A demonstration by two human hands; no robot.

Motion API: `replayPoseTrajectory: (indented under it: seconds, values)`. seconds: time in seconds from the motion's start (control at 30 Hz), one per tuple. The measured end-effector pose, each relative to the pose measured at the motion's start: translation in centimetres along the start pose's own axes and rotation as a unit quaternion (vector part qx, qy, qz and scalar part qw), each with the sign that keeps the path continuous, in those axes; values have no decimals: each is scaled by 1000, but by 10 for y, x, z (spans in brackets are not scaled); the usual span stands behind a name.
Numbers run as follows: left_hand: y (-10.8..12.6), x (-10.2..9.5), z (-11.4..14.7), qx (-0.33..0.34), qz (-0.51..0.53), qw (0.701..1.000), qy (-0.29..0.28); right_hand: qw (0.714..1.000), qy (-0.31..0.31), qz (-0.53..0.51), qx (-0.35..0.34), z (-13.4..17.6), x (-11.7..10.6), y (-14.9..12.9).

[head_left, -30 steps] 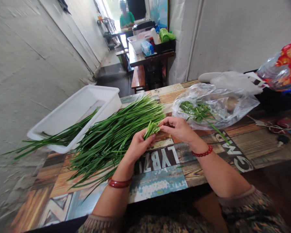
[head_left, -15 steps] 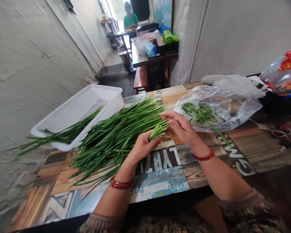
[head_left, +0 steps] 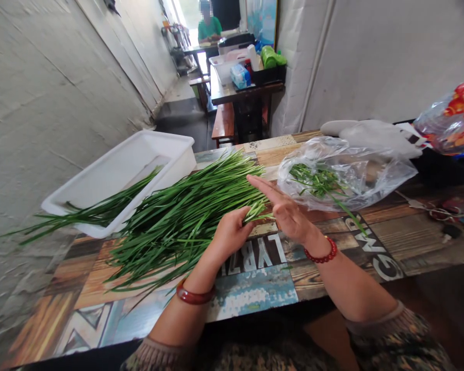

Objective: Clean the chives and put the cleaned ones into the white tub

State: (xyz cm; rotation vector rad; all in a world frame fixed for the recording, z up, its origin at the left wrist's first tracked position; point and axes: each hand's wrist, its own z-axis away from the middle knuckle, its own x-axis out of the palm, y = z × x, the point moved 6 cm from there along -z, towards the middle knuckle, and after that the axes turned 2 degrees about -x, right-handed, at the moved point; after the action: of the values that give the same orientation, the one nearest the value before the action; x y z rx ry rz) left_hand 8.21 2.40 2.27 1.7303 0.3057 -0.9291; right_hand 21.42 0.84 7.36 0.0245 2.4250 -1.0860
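Observation:
A broad heap of garlic chives (head_left: 185, 211) lies across the table, pale stem ends to the right. My left hand (head_left: 232, 229) is closed around a small bunch of chives (head_left: 257, 210) near its cut ends. Just right of those ends is my right hand (head_left: 288, 214), held on edge with its fingers stretched out and nothing seen in its grasp; whether its palm touches the stems I cannot tell. Behind it, a clear plastic bag (head_left: 375, 185) holds loose green trimmings (head_left: 317, 179), one long blade hanging out over the table.
A white plastic tub (head_left: 178, 159) with more chives stands at the left by the wall. Keys (head_left: 451, 232) and a cable lie at the right end of the wood-patterned table (head_left: 255, 293). Farther off are a second table (head_left: 228, 95) with boxes and a seated person in green (head_left: 210, 30).
My right hand has straightened its fingers and turned on edge by the stem ends. My left hand keeps its hold on the bunch, almost in the same place.

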Motion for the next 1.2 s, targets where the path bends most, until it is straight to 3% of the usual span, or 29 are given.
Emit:
replayPoseTrajectory:
  seconds: [0.1, 0.27, 0.47, 0.57, 0.67, 0.87, 1.0, 1.2]
  values:
    - [-1, -1, 0, 10, -12, 1000, 13, 999, -33, -36, -6, 0, 7, 0]
    - [3, -1, 1, 33, 15, 999, 8, 986, 64, -146, 54, 2, 4, 12]
    - [2, 1, -2, 38, 32, 999, 7, 959, 64, -257, 96, -2, 17, 19]
    - [3, -14, -1, 19, 101, 994, 45, 952, 96, -266, 121, 2, 10, 32]
    - [8, -35, 4, -26, 213, 974, 76, 954, 61, -272, 111, 4, 13, 41]
    - [41, -75, 13, 2, 307, 944, 118, 944, -47, -315, 91, -15, 58, 22]
    - [52, -92, 13, 35, 349, 921, 170, 920, 1, -375, 111, -36, 81, 1]
    - [62, -106, 14, 53, 455, 876, 150, 892, 25, -416, 175, -38, 113, -6]
